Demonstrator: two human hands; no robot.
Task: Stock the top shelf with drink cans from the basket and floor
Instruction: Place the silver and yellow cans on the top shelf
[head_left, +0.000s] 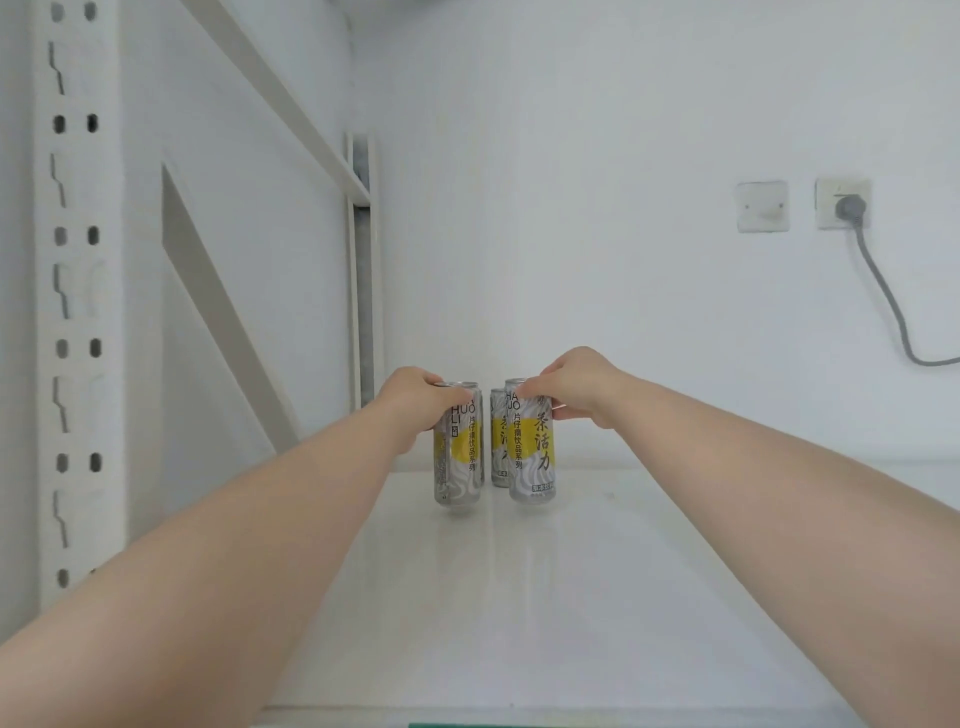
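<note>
a: how much of the stocking can be counted as done?

b: three cans are seen on the top shelf (571, 597), all near its back edge. a rear can (498, 415) has been left standing upright and untouched, between and behind the other two.

a: and the two in front?

b: the left can (460, 457) is gripped near its rim by the left hand (415, 402), with the fingers (434, 383) curled round the top. the right can (532, 457) is pinched high up by the right hand (576, 387), fingers over the top and thumb against the side. both are held upright, just beside each other, with a narrow gap between them.

a: have they been set down?

b: that cannot be told for certain. the bases look level with the shelf surface, but contact is not plainly shown. the placing of this pair is judged to be nearly finished, with the release not yet made.

a: what is left, then?

b: only these three cans are seen on the shelf, so much more stock is judged to be wanted. the basket and the floor are out of view, so the remaining count cannot be given.

a: anything else to be noted?

b: a slotted upright post (78, 312) is seen at the left, and a plugged wall socket (841, 205) on the wall behind.
</note>
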